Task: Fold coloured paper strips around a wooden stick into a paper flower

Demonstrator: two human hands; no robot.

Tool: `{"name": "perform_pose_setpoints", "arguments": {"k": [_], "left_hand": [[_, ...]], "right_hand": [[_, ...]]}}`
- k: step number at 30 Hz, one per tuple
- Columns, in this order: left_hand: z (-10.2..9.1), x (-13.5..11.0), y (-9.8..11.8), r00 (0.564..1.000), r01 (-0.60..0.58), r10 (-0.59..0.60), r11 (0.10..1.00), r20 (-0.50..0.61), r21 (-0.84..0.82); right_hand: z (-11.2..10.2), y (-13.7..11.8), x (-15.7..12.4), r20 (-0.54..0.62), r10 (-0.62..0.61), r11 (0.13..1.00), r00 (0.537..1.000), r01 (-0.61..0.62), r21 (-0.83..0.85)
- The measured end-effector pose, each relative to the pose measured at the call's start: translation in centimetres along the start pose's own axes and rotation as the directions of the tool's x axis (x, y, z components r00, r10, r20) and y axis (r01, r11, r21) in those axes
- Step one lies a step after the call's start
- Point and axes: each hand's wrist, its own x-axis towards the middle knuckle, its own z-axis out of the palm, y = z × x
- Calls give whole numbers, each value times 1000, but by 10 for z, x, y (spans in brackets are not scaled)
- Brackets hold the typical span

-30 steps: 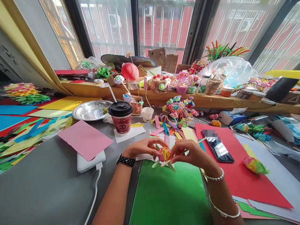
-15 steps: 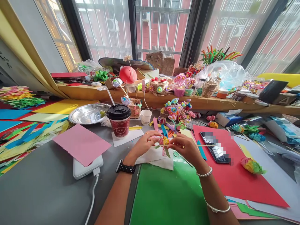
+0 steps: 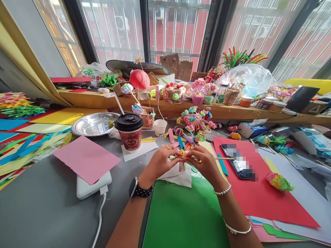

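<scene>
- Centre of the frame: the left hand (image 3: 162, 162) and right hand (image 3: 205, 161) meet at the fingertips.
- Between them sits a paper flower (image 3: 182, 152), partly hidden; the left fingers pinch it.
- The right fingers grasp a thin stick (image 3: 223, 158), its end reaching over the phone (image 3: 239, 164).
- Lower centre: a green sheet (image 3: 186, 213) on the desk (image 3: 51, 210).

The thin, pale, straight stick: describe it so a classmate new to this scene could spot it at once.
Find the large, glossy green mat at the bottom centre. Just above its far edge in view, the bare right hand holds the stick, which juts rightward toward the black smartphone. Unlike the flat, coloured paper strips nearby, it is narrow, pale and in hand.
</scene>
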Motion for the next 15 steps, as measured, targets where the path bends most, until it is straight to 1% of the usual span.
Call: {"name": "perform_pose_setpoints", "arguments": {"k": [7, 12, 15], "left_hand": [[5, 2, -1, 1000, 8, -7, 999, -15, 45], [5, 3, -1, 1000, 21, -21, 999, 19, 40], [5, 3, -3, 998, 57, -58, 997, 31, 44]], "right_hand": [[3, 1, 0, -25, -39, 999, 999, 39, -12], [5, 2, 1, -1, -48, 998, 999, 48, -44], [6, 2, 1, 32, -33, 998, 999, 34, -44]]}}
